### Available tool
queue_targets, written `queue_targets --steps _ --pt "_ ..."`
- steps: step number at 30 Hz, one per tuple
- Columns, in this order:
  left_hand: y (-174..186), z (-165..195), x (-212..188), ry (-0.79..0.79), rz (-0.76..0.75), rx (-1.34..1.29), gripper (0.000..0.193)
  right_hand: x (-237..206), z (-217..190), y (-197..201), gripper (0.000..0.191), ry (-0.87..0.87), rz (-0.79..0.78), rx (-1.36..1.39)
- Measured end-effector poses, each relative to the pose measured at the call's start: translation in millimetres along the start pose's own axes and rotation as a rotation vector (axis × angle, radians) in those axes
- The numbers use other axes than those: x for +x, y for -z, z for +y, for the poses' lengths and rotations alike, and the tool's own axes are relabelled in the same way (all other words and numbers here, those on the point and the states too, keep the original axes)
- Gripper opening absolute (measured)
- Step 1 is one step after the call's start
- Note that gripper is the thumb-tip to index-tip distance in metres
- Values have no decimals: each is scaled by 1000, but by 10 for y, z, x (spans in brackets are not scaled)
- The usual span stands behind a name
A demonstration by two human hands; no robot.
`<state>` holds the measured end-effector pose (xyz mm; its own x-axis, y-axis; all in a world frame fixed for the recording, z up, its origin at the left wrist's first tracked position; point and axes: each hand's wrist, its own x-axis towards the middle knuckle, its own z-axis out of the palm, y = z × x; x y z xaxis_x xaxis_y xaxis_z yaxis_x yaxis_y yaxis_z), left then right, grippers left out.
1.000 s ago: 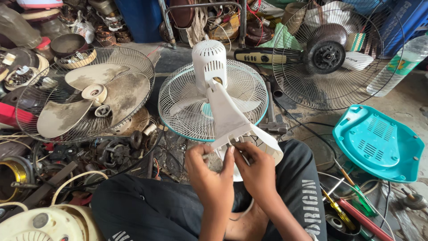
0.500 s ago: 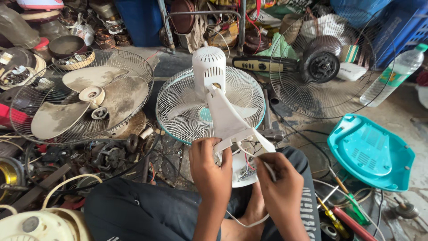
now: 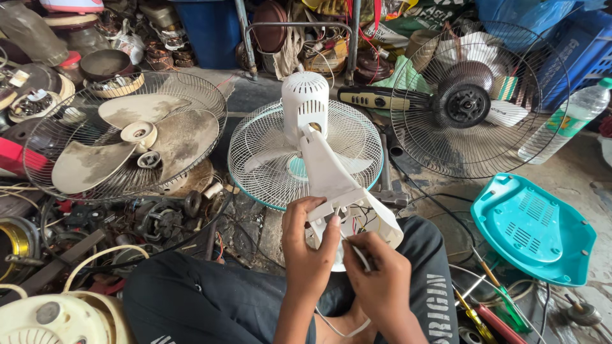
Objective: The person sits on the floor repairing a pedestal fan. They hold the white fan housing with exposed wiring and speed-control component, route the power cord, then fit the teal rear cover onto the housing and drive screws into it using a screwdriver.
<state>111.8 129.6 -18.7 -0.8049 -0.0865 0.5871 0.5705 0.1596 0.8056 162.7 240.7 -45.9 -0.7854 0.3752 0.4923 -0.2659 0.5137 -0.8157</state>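
From the head camera, a person is sitting on the floor [image 3: 574,185] with a white fan [image 3: 306,146] lying in front of their knees, its round wire guard resting flat on the ground and its neck and open base tilting up into their lap. The left hand [image 3: 309,251] is gripping the edge of the fan's opened base [image 3: 357,220], thumb and fingers [image 3: 331,232] curled shut around the plastic. The right hand [image 3: 382,280] is pinching a white cord [image 3: 359,255] just beside the base, fingers closed on it; a loop of the same cord is hanging below the wrists. Small coloured wires are showing inside the base. A dusty fan with beige blades [image 3: 127,143] is lying to the left, a dark wire-guarded fan [image 3: 472,102] is leaning at the far right, and a teal plastic cover [image 3: 532,229] is lying near the right knee. Screwdrivers [image 3: 491,306] are lying beside that cover, and a clear plastic bottle [image 3: 567,124] is standing beyond it
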Motion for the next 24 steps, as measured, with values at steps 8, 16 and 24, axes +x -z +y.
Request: queue_targets --steps 8,16,24 --pt "-85 -111 35 -75 72 168 28 216 199 -140 12 -139 15 39" --pt "-200 -179 80 -102 131 191 35 430 405 235 30 -391 73 428" --pt "-225 -154 131 -174 32 87 38 637 68 490 27 -532 33 983"
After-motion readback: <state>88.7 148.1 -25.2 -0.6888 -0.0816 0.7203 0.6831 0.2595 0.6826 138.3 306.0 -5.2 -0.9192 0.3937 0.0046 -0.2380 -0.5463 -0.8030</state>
